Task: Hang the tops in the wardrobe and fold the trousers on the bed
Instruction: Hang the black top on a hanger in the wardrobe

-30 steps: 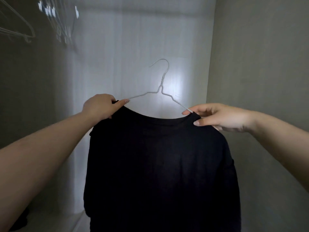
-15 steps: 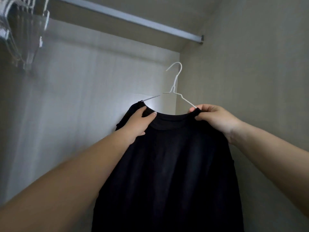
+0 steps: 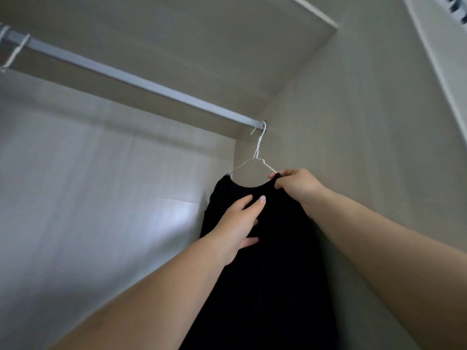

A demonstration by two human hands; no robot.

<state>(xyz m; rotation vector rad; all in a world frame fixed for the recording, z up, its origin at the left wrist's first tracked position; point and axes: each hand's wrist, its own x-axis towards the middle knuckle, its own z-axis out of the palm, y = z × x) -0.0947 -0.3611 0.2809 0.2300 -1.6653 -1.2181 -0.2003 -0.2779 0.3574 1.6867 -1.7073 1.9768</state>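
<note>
- white hanger (image 3: pixel 257 157) hooks the rail (image 3: pixel 141 83) at its 3 o'clock end
- right hand (image 3: pixel 294 184) fingers pinch the black top (image 3: pixel 265 248)
- left hand (image 3: pixel 240 227) fingers spread, resting flat on it

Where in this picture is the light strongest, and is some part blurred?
Head view: a bright patch falls on the wardrobe back wall; the black top is too dark to show detail; the hangers at the rail's left end are blurred.

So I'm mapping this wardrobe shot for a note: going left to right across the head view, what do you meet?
Spare hangers at the rail's left end → wardrobe rail → left hand flat on the black top → white hanger hooked at the rail's right end → right hand pinching the collar.
</note>
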